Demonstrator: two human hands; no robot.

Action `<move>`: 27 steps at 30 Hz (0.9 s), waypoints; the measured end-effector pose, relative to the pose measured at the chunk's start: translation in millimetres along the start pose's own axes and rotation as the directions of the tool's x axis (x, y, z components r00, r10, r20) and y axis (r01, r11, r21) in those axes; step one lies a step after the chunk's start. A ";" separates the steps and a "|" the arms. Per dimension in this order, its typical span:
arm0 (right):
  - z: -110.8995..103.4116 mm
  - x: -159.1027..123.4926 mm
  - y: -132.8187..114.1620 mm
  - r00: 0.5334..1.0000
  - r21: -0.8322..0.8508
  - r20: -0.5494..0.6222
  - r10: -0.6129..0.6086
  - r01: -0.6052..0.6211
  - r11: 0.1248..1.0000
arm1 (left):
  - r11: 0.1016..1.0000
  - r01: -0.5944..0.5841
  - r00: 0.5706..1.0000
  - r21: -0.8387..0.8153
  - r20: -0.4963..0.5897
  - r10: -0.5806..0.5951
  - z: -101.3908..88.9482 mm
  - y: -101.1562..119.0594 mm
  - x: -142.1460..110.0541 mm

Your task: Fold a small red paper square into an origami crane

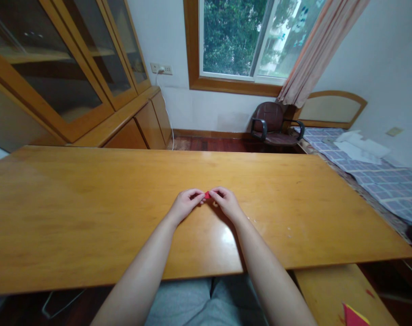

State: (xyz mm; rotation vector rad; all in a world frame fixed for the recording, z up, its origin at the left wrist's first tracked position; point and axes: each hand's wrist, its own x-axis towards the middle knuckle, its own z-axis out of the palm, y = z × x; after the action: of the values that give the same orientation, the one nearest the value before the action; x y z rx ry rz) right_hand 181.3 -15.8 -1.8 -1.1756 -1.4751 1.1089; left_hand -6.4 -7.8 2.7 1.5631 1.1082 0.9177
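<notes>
A small red piece [207, 195], perhaps folded paper, is pinched between my two hands above the middle of the wooden table [90, 213]. My left hand [188, 201] grips its left side with thumb and fingertips. From the right, the thumb and fingers of my right hand [226, 201] close on the other side. Most of the piece is covered by the fingertips, so its exact shape cannot be made out.
A red piece with a yellow edge [355, 314] lies on a lower wooden surface [328, 290] at bottom right. Beyond the table are a glass-door cabinet [120, 113], a brown armchair [273, 120] and a bed [378, 176]. Small whitish specks mark the tabletop right of my hands.
</notes>
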 end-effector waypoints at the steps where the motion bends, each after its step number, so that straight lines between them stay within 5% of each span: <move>1: -0.2 -0.1 0.0 1.000 0.000 -0.001 0.002 -0.002 1.000 | 1.000 -0.004 1.000 0.011 -0.001 0.004 0.0 0.5 -0.1; 27: -1.0 -1.3 -4.0 0.999 -0.057 0.030 -0.016 0.017 0.998 | 0.994 -0.025 1.000 0.107 0.012 0.023 0.2 4.4 0.5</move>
State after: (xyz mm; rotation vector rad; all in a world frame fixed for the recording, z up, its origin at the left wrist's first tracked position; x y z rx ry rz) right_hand 181.7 -17.5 2.1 -1.1885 -1.5456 1.0838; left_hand -5.1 -7.8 6.9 1.6703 1.1497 0.8770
